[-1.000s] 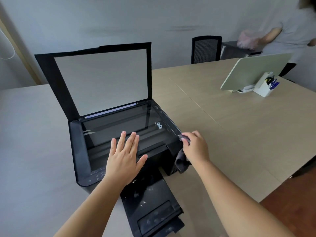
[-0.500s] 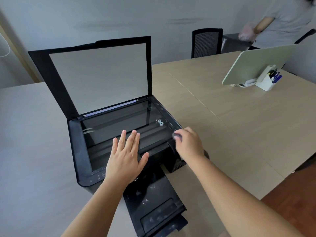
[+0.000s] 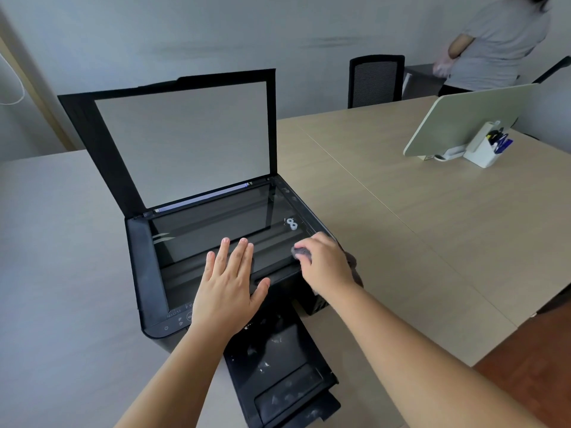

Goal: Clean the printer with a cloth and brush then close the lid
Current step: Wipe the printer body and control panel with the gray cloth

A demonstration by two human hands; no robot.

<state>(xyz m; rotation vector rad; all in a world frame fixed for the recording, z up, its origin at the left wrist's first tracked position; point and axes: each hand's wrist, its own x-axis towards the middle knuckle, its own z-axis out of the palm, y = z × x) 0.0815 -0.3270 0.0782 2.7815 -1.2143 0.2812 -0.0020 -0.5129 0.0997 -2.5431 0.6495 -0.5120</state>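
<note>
Black printer [image 3: 145, 267] sits with lid [image 3: 182, 137] raised, glass bare; left hand [image 3: 227, 291] lies flat, fingers straight, right hand [image 3: 327, 264] grips a grey cloth [image 3: 301, 252]

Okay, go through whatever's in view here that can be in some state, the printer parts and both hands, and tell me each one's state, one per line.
Printer lid: raised, upright.
Scanner glass: uncovered.
Paper tray: pulled out, smudged with pale marks.
Left hand: flat, fingers straight, resting on the glass.
Right hand: curled round a dark cloth at the printer's right edge.
</note>
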